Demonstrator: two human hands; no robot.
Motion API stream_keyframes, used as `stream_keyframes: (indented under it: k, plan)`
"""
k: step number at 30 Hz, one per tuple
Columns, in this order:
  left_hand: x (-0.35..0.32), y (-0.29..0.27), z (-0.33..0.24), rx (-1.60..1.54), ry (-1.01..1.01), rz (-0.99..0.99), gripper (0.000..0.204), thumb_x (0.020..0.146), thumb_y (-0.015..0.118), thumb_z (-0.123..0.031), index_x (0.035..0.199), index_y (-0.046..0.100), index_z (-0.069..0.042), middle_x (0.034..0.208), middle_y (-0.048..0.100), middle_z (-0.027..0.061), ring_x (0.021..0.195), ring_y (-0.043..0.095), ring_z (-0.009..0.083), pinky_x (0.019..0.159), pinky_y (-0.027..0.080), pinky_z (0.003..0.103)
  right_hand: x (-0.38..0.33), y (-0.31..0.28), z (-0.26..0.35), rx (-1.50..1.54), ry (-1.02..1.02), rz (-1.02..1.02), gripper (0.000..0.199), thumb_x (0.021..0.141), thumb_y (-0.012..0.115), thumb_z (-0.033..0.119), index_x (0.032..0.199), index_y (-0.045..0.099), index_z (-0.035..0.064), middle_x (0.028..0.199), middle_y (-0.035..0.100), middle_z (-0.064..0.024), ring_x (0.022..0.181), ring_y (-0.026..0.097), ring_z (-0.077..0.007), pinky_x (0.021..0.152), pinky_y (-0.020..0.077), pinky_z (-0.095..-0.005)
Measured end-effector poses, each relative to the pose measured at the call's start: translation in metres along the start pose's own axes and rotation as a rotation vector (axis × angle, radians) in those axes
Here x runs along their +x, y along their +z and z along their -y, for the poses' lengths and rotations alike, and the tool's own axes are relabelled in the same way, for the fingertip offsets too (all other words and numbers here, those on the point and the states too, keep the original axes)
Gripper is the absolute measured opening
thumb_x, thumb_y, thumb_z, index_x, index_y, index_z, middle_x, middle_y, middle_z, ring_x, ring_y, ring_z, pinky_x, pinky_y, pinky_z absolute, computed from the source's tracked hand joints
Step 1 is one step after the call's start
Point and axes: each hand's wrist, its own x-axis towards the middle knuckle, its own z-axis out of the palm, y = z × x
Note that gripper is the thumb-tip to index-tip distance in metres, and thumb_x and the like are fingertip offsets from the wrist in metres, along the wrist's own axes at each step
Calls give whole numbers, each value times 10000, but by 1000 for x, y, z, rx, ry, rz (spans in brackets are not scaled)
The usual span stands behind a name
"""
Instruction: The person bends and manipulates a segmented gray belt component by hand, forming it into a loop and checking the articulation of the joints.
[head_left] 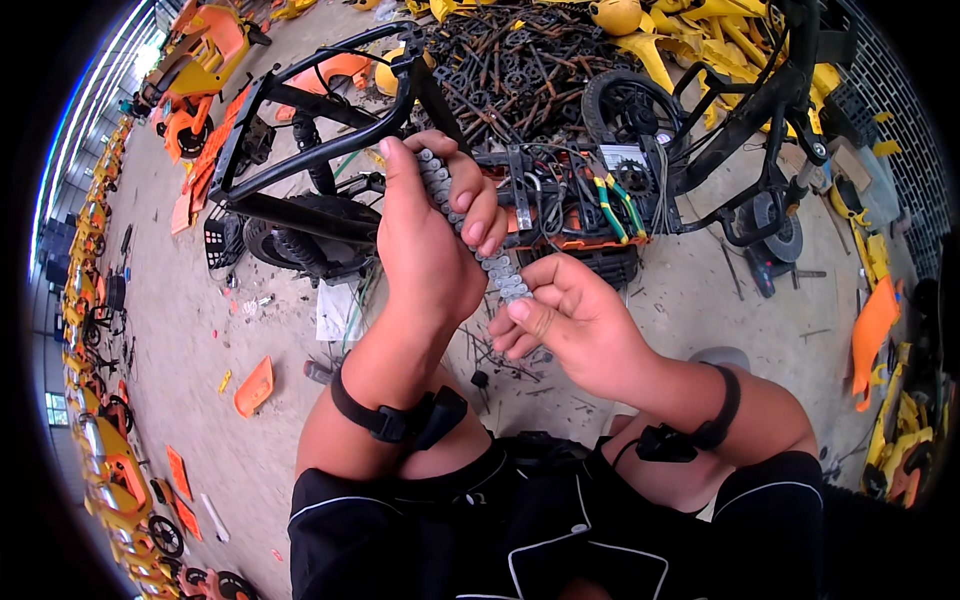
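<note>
A grey metal roller chain (503, 277) runs slantwise between my two hands, in front of my body. My left hand (425, 235) is raised, its fingers curled round the upper stretch of the chain, with the palm toward me. Lower and to the right, my right hand (585, 318) pinches the chain's lower end between thumb and fingers. Just beyond the hands is a black vehicle frame (295, 214) with cables and wires at its middle. Pliers (622, 210) with green and yellow handles rest on that middle part.
Beyond the frame lies a heap of rusty metal parts (500, 90), with yellow panels (700, 45) behind it. A wheel (630, 112) is at the right of the heap. A cordless power tool (763, 268) lies on the floor at right, an orange panel piece (255, 388) at left.
</note>
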Motion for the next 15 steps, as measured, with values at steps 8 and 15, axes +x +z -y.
stream_keyframes:
  k: [8,15]
  plan:
    - [-3,-6,-7,-26,-40,-50,369,1060,350,-432,1058,555,-124,635,365,-23,462,325,92,428,293,255,2,5,-2,-17,16,11,162,1022,516,88,1138,457,-8,970,673,-129,887,682,-183,757,563,-304]
    - [1,-8,-9,0,-74,-54,404,1022,408,-411,1136,560,-54,646,377,-26,486,363,92,451,313,254,3,6,-3,-2,9,-1,168,1019,522,86,1133,454,-16,967,672,-142,873,680,-184,751,564,-304]
